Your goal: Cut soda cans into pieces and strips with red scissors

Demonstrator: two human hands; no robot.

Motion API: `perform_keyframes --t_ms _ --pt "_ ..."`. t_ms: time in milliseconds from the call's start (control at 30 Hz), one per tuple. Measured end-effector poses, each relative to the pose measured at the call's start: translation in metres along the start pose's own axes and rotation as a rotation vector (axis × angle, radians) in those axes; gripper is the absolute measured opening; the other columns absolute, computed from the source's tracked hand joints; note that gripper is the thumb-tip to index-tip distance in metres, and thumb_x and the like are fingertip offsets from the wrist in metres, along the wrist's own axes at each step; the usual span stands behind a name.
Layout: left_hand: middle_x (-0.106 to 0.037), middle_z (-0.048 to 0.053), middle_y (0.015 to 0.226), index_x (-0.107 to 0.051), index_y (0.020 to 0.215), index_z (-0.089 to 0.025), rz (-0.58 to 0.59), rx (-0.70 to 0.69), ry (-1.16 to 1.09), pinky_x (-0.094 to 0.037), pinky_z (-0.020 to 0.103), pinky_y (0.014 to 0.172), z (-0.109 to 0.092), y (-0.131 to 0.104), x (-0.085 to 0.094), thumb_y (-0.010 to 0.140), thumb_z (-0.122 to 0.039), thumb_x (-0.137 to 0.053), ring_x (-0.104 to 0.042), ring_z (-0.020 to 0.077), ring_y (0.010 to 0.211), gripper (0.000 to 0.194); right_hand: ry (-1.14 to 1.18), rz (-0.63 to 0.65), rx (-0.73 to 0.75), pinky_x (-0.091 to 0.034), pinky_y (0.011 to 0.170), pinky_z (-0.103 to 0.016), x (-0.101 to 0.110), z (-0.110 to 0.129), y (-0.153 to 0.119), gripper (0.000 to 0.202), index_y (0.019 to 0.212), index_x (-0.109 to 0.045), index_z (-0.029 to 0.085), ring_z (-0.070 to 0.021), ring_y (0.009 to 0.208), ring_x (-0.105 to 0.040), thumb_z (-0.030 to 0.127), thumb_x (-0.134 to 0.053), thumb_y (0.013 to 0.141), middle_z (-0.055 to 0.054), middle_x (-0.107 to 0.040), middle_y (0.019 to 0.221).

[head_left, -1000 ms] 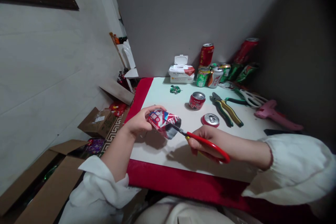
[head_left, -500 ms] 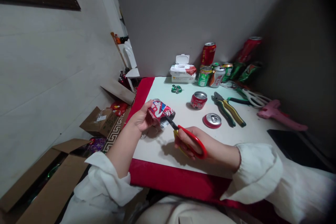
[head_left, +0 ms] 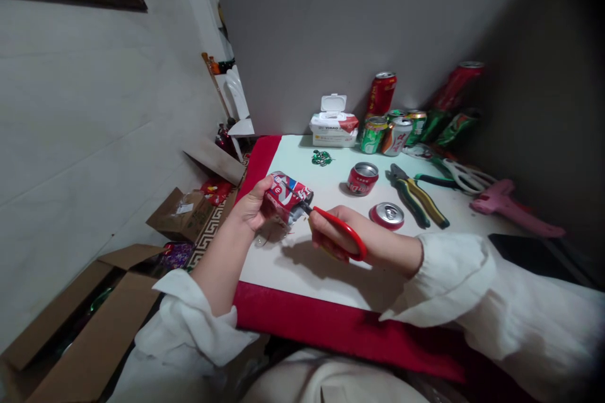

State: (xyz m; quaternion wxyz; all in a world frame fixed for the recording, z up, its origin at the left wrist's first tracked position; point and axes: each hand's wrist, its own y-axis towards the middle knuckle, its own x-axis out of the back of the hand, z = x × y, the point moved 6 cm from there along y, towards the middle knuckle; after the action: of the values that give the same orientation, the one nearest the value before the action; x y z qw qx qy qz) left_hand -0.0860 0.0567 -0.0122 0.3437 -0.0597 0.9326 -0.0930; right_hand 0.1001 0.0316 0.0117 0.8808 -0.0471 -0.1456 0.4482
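Note:
My left hand grips a red, blue and white piece of cut drink can by its left side, above the white table top. Around the handles of red-and-yellow scissors my right hand is closed. Their dark blades lie over the printed face of the can piece, reaching in from its right edge. Beyond my right hand stands a cut-off red can bottom, its hollow side up. A cut can top rests on the table close to my right wrist.
Green-and-yellow pliers and a pink glue gun lie on the right. Several drink cans and a wipes pack stand at the back. Small green pieces lie before the pack. Open cardboard boxes sit at lower left.
The scissors have moved a little left and up, and their blades now reach further across the can piece. My left hand still holds the piece. The whole view has shifted slightly.

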Motion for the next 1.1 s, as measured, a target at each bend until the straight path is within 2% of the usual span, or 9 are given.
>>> perform_keyframes --t_ms 133,233,367,567,700,833,967,1100 --pt "-0.079 0.007 0.083 -0.072 0.09 -0.011 0.047 -0.013 0.011 -0.063 0.03 0.074 0.001 0.001 0.0 0.067 -0.033 -0.091 -0.075 0.02 0.074 0.038 0.063 -0.016 -0.053 -0.029 0.036 -0.021 0.003 -0.01 0.002 0.065 0.07 -0.062 0.016 -0.0081 0.036 -0.041 0.079 -0.052 0.086 0.004 -0.047 0.045" --pt "-0.079 0.007 0.085 -0.072 0.091 -0.013 0.075 -0.042 0.038 -0.063 0.031 0.076 0.001 0.002 0.001 0.068 -0.034 -0.091 -0.075 0.0205 0.075 0.037 0.084 0.015 -0.013 -0.031 0.039 -0.021 0.004 -0.008 0.004 0.066 0.073 -0.065 0.015 -0.0076 0.04 -0.043 0.077 -0.051 0.089 0.003 -0.05 0.05" --pt "-0.08 0.007 0.087 -0.073 0.092 -0.013 0.079 -0.069 0.051 -0.063 0.031 0.074 0.002 0.003 0.005 0.063 -0.037 -0.094 -0.076 0.021 0.076 0.042 0.029 0.054 0.044 -0.033 0.041 -0.022 0.007 0.0 0.003 0.068 0.072 -0.064 0.014 -0.0079 0.041 -0.044 0.077 -0.045 0.092 0.002 -0.051 0.049" --pt "-0.08 0.006 0.082 -0.073 0.09 -0.013 0.151 -0.054 0.069 -0.063 0.029 0.067 0.006 0.003 0.002 0.06 -0.038 -0.095 -0.076 0.0204 0.071 0.045 -0.061 0.033 -0.003 -0.029 0.037 -0.022 0.014 -0.002 0.0 0.065 0.067 -0.061 0.016 -0.0089 0.035 -0.041 0.074 -0.046 0.092 0.003 -0.047 0.041" --pt "-0.08 0.006 0.08 -0.074 0.09 -0.012 0.175 -0.037 0.098 -0.064 0.03 0.068 0.007 0.001 0.002 0.056 -0.038 -0.097 -0.076 0.0209 0.071 0.048 0.004 0.134 0.031 -0.032 0.04 -0.023 0.014 0.001 -0.006 0.075 0.073 -0.064 0.014 -0.0082 0.038 -0.042 0.084 -0.04 0.089 0.003 -0.047 0.047" --pt "-0.079 0.011 0.081 -0.074 0.092 -0.009 0.18 0.048 0.199 -0.063 0.033 0.06 0.013 -0.002 0.003 0.056 -0.045 -0.095 -0.076 0.025 0.069 0.055 0.083 0.229 -0.04 -0.033 0.042 -0.024 0.015 0.005 -0.013 0.079 0.076 -0.062 0.014 -0.0082 0.042 -0.042 0.09 -0.041 0.082 0.004 -0.046 0.052" --pt "-0.078 0.011 0.078 -0.074 0.095 -0.008 0.183 0.046 0.25 -0.061 0.033 0.054 0.013 -0.004 0.002 0.057 -0.047 -0.094 -0.074 0.0251 0.063 0.058 0.059 0.214 -0.039 -0.034 0.043 -0.024 0.017 0.006 -0.012 0.079 0.076 -0.063 0.014 -0.009 0.043 -0.043 0.089 -0.04 0.083 0.002 -0.048 0.053" --pt "-0.078 0.011 0.076 -0.073 0.094 -0.009 0.184 0.003 0.286 -0.06 0.032 0.053 0.012 -0.003 -0.001 0.057 -0.048 -0.094 -0.073 0.0236 0.058 0.058 -0.009 0.129 0.016 -0.034 0.042 -0.024 0.017 -0.002 -0.003 0.077 0.073 -0.065 0.013 -0.0089 0.041 -0.044 0.086 -0.042 0.086 0.002 -0.05 0.05"
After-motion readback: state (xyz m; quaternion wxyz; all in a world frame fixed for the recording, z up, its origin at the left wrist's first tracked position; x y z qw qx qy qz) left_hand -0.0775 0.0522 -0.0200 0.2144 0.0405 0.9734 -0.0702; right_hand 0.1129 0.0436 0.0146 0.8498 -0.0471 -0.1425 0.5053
